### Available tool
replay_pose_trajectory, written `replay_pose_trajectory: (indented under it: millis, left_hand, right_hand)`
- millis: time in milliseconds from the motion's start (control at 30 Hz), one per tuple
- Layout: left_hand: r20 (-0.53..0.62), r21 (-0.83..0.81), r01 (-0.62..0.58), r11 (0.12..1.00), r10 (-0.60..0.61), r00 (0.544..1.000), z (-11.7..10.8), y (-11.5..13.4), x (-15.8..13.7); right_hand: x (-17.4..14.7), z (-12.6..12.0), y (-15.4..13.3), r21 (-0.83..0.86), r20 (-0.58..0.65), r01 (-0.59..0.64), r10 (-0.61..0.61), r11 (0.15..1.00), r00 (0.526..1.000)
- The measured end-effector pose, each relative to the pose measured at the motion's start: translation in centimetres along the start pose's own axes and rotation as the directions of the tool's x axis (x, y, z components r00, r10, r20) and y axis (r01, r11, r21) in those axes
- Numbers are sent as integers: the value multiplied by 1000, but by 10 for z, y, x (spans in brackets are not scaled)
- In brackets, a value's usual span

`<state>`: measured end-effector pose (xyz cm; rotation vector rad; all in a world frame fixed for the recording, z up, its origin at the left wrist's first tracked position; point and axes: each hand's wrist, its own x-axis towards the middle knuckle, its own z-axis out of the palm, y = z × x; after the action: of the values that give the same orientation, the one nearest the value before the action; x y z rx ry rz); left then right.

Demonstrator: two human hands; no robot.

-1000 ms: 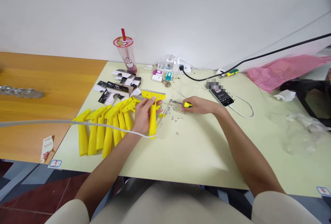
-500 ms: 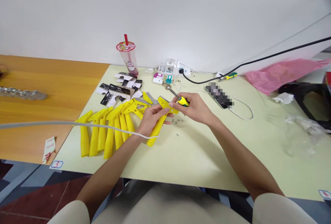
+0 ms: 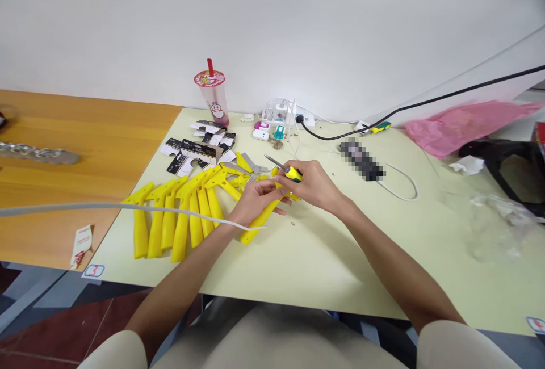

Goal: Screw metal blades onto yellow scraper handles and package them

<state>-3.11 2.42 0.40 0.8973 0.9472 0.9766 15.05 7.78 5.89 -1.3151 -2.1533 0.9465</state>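
Note:
My left hand (image 3: 254, 201) is closed around a yellow plastic scraper (image 3: 259, 227), its handle slanting down toward me. Between the fingers of my right hand (image 3: 317, 186) is a screwdriver (image 3: 293, 174) with a yellow and green handle; its metal shaft points up and left, away from the scraper. The right fingertips also meet the scraper's head, which the hands partly cover. To the left lies a row of several yellow scrapers (image 3: 180, 234), handles toward me. Behind my left hand are loose yellow pieces and grey flat parts (image 3: 251, 164).
Black and white cardboard sleeves (image 3: 199, 151) are piled beyond the scrapers, near a drink cup (image 3: 216, 99) with a red straw. A power strip (image 3: 279, 112) sits by the wall. A charging phone (image 3: 361, 160), another screwdriver (image 3: 380, 128) and pink plastic (image 3: 464, 125) lie to the right.
The scraper's head has tipped to the right and lower, more hidden by my fingers. The screwdriver has shifted slightly left, its shaft now lying flatter.

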Motion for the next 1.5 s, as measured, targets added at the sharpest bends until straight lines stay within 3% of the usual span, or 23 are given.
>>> replay_pose_trajectory:
  millis: [233, 400, 600, 867, 1000, 1167, 1267, 1333, 1400, 1500]
  left_hand:
    - [16, 44, -6, 999, 5, 1000, -2, -2, 1]
    - [48, 75, -15, 997, 11, 999, -4, -2, -1]
    - [66, 102, -38, 994, 32, 997, -3, 4, -4]
    - [-22, 70, -25, 997, 26, 999, -1, 11, -4]
    - [-70, 88, -66, 994, 73, 995, -1, 11, -3]
    - [-84, 118, -97, 988, 107, 991, 1, 17, -2]
    - [-101, 194, -165, 967, 187, 977, 3, 24, -2]
    - [-119, 316, -237, 919, 286, 951, 4, 31, -4]
    - [-85, 516, -316, 796, 415, 906, 4, 39, -7]
    - [161, 776, -473, 416, 595, 787, 6, 53, -9]
  right_hand:
    - [3, -3, 3, 30, -19, -38, 38, 999, 999]
    - [8, -9, 13, 110, 76, -123, 115, 986, 990]
    - [8, -16, 16, 210, 134, 10, -39, 978, 990]
    - [8, -23, 19, 311, 222, -119, 49, 943, 974]
    - [7, -24, 21, 280, 257, -110, 36, 954, 966]
    - [3, -28, 15, 260, 214, -62, 5, 964, 977]
    - [1, -33, 10, 283, 168, -62, 14, 957, 986]
    - [1, -38, 8, 301, 120, -61, 26, 952, 992]
    - [1, -45, 7, 313, 57, -62, 46, 948, 997]
    - [1, -56, 9, 338, -28, -50, 63, 940, 998]
